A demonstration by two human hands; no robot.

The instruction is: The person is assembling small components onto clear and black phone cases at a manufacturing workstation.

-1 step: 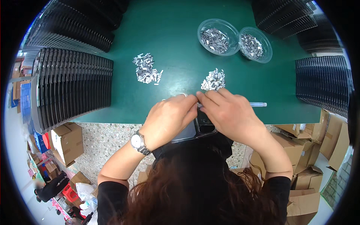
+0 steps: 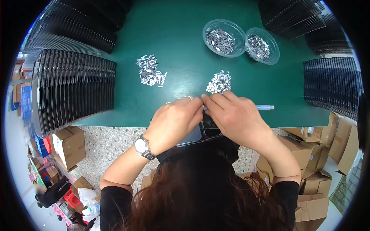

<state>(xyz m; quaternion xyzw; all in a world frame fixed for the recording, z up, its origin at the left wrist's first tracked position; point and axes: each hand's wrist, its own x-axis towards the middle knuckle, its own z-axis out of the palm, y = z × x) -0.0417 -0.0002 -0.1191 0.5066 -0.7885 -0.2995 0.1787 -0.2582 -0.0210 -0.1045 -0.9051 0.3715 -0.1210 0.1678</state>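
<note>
My left hand [image 2: 175,121], with a wristwatch on its wrist, and my right hand [image 2: 235,115] meet fingertip to fingertip at the near edge of the green table [image 2: 181,34]. Both grip a dark, flat, phone-shaped piece [image 2: 210,131] with a camera cutout, which they mostly cover. What the fingertips pinch at its top edge is hidden. A small heap of silver parts [image 2: 219,82] lies just beyond my right fingers. Another heap [image 2: 149,71] lies farther left. A thin pale pen-like tool [image 2: 266,107] sticks out from behind my right hand.
Two clear round bowls [image 2: 224,38] [image 2: 262,45] of small metal parts stand at the back right. Rows of black trays [image 2: 73,88] [image 2: 331,86] flank the table on both sides and at the far corners. Cardboard boxes [image 2: 69,144] sit on the speckled floor.
</note>
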